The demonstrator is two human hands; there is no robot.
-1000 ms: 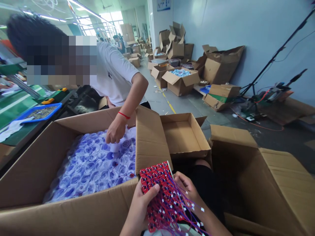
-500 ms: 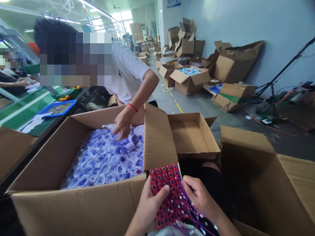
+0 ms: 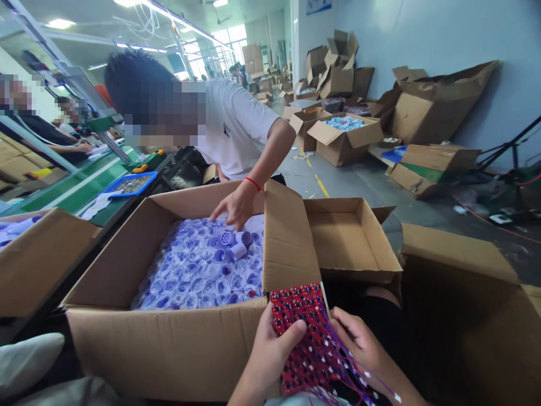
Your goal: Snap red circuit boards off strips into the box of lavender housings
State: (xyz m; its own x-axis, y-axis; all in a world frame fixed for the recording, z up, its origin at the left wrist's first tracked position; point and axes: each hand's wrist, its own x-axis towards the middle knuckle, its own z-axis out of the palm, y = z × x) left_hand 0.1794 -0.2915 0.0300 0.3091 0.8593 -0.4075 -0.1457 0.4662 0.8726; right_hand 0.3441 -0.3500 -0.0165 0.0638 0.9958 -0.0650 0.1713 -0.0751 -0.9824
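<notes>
The left hand pinches the upright red panel under its thumb; the right hand, fingers curled (their grip unclear), is beside its wire-draped right edge.

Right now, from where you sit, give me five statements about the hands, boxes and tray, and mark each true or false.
1. The left hand holds the red boards. True.
2. The right hand is inside the small box. False: it is at the side of the red boards, by their wires.
3. The blue tray sits among the purple parts. False: it is on the green bench, outside the big box.
4. The co-worker's hand is over the purple parts. True.
5. The red band is on the left hand's wrist. False: it is on the co-worker's wrist.
</notes>
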